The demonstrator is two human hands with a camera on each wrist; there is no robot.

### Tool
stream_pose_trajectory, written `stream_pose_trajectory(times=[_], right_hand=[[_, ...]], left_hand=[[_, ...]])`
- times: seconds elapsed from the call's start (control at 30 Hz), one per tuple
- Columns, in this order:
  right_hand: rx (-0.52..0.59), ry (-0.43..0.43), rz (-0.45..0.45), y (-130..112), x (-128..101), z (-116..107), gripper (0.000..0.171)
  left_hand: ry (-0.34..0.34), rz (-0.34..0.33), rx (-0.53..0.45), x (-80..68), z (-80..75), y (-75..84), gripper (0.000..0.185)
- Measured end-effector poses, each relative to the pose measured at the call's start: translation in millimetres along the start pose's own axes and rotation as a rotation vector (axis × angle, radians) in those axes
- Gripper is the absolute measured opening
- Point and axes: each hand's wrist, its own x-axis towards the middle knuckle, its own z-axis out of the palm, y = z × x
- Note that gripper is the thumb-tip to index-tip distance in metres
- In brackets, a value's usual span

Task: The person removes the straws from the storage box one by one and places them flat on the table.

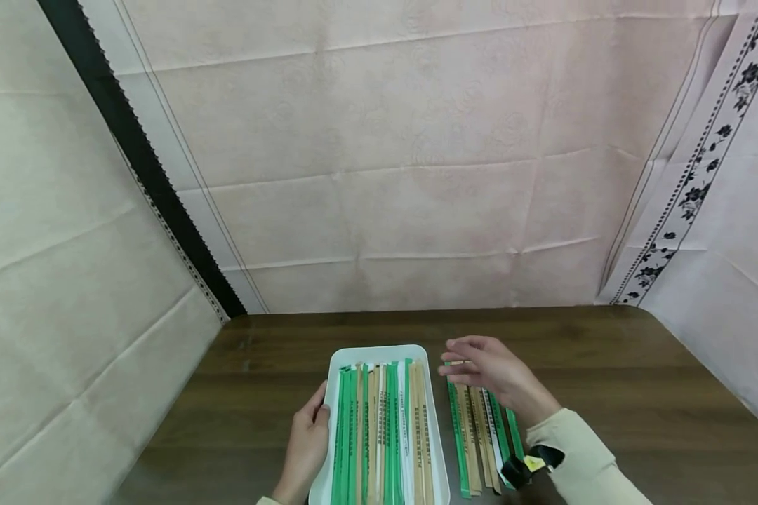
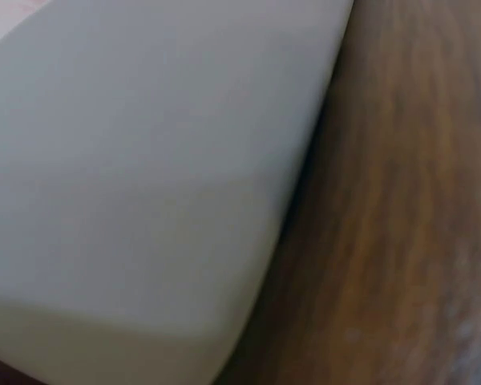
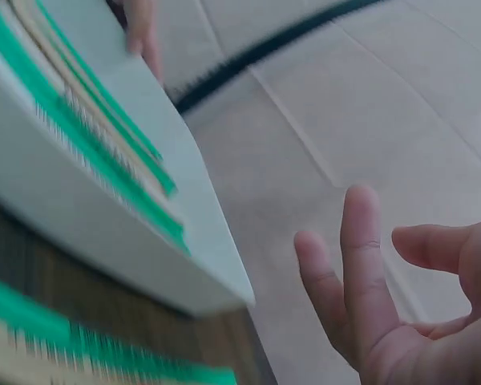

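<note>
A white rectangular tray (image 1: 443,463) holds long, narrow printed packets (image 1: 391,428) in green, tan and white, lying side by side lengthwise. My left hand (image 1: 306,442) holds the tray at its left side, thumb by the rim. In the left wrist view the tray's pale outer wall (image 2: 144,160) fills much of the picture and my fingers are hidden. To the right of the tray lies a second row of similar packets (image 1: 474,442). My right hand (image 1: 495,372) is over that row's far end, fingers spread and apart, with nothing in them.
Both the tray and the loose row rest on a dark brown wooden table (image 1: 278,351). Pale cloth walls (image 1: 417,210) enclose it at the back and sides. A black strip (image 1: 158,182) runs down the left corner, and a floral band (image 1: 695,182) down the right.
</note>
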Motion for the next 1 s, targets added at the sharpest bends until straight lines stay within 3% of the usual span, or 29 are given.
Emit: stream_pose_trajectory(times=[0.23,0.43,0.7,0.9,1.0], right_hand=[[0.021,-0.08,0.063,-6.7,21.9,46.7,0.055],[-0.131,-0.129,0.081,-2.9,35.9,75.6,0.044],[-0.299,-0.087,0.062,6.9,49.7,87.2,0.021],[-0.432,-0.034,0.062,13.5,56.3,93.1,0.028],[-0.463,-0.011,0.083,16.5,62.0,97.6,0.022]], left_hand=[[0.005,-0.002,-0.006,1.0,-0.9,0.7,0.051],[0.006,0.004,-0.013,-0.8,0.2,0.9,0.05],[0.007,0.056,-0.013,-0.3,1.8,2.3,0.05],[0.012,0.045,-0.005,-1.4,0.0,1.4,0.05],[0.002,0.044,-0.006,-1.7,-0.5,1.4,0.05]])
